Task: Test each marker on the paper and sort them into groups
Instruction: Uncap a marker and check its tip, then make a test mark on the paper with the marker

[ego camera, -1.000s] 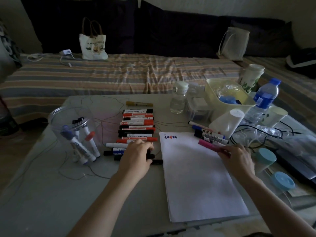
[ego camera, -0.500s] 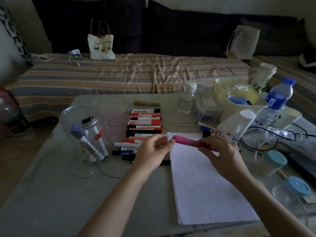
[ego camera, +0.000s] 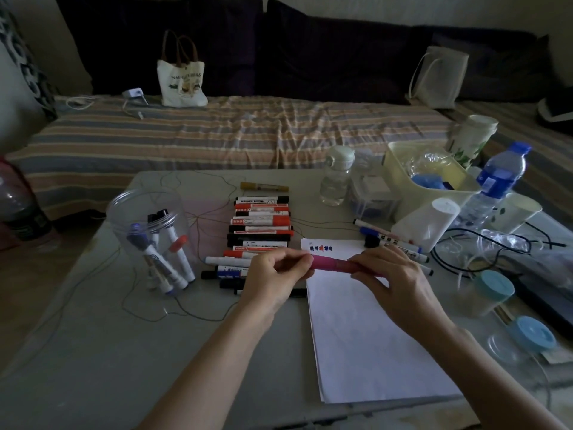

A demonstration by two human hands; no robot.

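A pink marker (ego camera: 333,264) lies level over the top of the white paper (ego camera: 369,333). My right hand (ego camera: 393,279) grips its right part and my left hand (ego camera: 276,274) pinches its left end. Small blue and red test marks (ego camera: 320,248) sit at the paper's top edge. A row of several red, black and blue markers (ego camera: 260,226) lies left of the paper, partly hidden by my left hand. A few thin markers (ego camera: 392,240) lie right of the paper's top. A clear jar (ego camera: 148,234) at the left holds several markers.
A yellow marker (ego camera: 263,186) lies behind the row. Thin wires (ego camera: 173,308) trail over the grey table (ego camera: 124,352). At the right stand a small bottle (ego camera: 336,175), a yellow bin (ego camera: 428,178), a water bottle (ego camera: 499,178), cups and blue-lidded jars (ego camera: 493,290). A striped couch lies behind.
My right hand lifted the pink marker from the right group and brought it over the paper. My left hand left the marker row and took hold of the marker's left end.
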